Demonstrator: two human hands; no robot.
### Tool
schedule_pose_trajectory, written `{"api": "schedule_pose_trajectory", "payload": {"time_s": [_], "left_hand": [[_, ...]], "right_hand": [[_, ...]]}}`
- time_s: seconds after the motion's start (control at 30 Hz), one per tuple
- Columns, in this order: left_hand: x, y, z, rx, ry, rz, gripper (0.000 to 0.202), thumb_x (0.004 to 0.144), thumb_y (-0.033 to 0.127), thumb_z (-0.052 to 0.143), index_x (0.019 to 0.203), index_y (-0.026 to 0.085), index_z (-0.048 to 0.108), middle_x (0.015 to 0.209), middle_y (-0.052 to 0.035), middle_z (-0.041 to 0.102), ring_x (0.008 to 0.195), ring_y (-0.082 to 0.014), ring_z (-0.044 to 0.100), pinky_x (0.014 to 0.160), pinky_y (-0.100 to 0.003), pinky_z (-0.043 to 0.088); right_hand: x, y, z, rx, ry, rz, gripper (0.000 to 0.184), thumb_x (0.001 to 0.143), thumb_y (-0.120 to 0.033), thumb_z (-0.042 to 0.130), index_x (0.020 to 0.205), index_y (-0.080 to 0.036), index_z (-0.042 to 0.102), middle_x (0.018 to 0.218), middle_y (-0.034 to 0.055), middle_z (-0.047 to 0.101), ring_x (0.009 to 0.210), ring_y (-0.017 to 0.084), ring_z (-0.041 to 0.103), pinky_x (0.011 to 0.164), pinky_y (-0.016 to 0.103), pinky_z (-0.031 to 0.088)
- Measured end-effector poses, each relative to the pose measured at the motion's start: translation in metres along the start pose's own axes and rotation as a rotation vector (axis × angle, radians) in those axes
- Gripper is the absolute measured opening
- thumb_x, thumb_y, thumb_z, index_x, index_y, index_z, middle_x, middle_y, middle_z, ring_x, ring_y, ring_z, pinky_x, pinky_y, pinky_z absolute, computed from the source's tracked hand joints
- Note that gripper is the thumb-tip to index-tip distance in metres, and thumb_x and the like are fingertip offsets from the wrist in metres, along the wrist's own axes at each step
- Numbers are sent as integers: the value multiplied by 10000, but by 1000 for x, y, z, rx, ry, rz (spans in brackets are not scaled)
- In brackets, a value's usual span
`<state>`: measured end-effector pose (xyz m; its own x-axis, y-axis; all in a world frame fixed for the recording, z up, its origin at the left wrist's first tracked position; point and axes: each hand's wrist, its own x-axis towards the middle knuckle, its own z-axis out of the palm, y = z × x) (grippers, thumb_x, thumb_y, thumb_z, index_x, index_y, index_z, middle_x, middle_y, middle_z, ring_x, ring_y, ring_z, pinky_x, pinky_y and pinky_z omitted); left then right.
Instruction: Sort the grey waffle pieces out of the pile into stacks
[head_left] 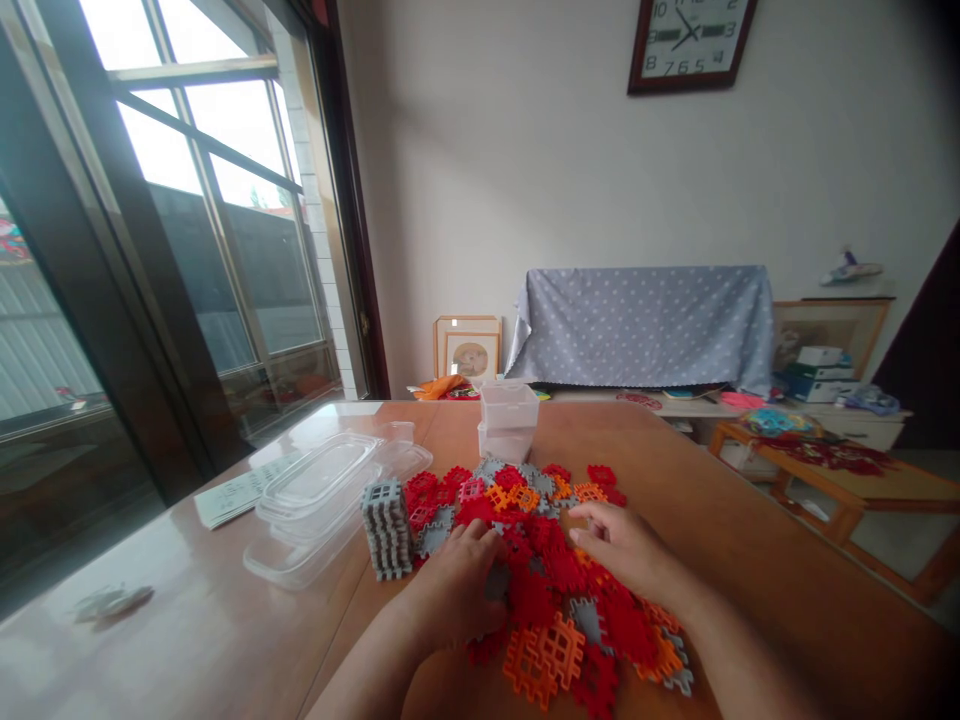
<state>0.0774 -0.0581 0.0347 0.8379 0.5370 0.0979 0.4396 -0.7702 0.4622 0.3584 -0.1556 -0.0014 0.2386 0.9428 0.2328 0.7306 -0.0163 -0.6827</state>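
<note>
Here's the left hand (454, 585) cupped over a pile of red, orange and grey waffle blocks (547, 590) mid-worktop (750, 600), grip impossible to call! Right hand (619, 545) open at 2 o'clock, holding nothing, and a grey stack (386, 528) stands at 10 o'clock.

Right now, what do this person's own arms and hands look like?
Both grips, the left hand and the right hand, are bare, with no gloves, rings or watch showing. The left forearm and right forearm show no sleeves.
</note>
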Motion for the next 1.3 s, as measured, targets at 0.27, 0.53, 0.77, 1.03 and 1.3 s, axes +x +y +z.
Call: {"api": "schedule_pose_trajectory", "payload": {"time_s": [0.27,0.53,0.77,1.03,1.3], "left_hand": [[3,8,-10,-360,192,-9,202,691,158,702,875,215,639,979,-57,610,890,-218,557,766,-300,414],[18,11,1,-1534,231,-287,192,852,341,666,968,190,637,877,-34,687,745,-148,627,648,-238,441],[22,21,10,-1815,13,-315,280,894,374,581,1032,155,687,927,-101,752,789,-204,708,624,-250,483],[24,24,21,-1854,-49,-337,303,909,385,572,1062,150,686,909,-113,753,797,-223,711,611,-269,505],[24,22,21,-1751,-28,-345,418,942,557,565,999,157,675,906,-113,752,834,-212,728,666,-254,501]], "right_hand": [[3,2,5,-5,54,-3,361,906,-438,580,1175,-237,713,724,-6,647,676,183,598,624,294,433],[-4,-28,9,111,50,-89,374,929,-468,578,1204,-242,692,884,36,715,785,205,651,735,329,512],[-18,-65,17,209,-26,-147,649,865,-406,695,1477,-317,497,1116,53,680,769,167,630,741,328,552],[-18,-65,19,184,-16,-204,608,838,-312,720,1422,-338,551,1152,44,703,899,205,661,861,366,552],[-14,-54,9,199,22,-160,534,803,-358,734,1317,-279,616,1062,52,715,835,199,656,783,339,552]]}}
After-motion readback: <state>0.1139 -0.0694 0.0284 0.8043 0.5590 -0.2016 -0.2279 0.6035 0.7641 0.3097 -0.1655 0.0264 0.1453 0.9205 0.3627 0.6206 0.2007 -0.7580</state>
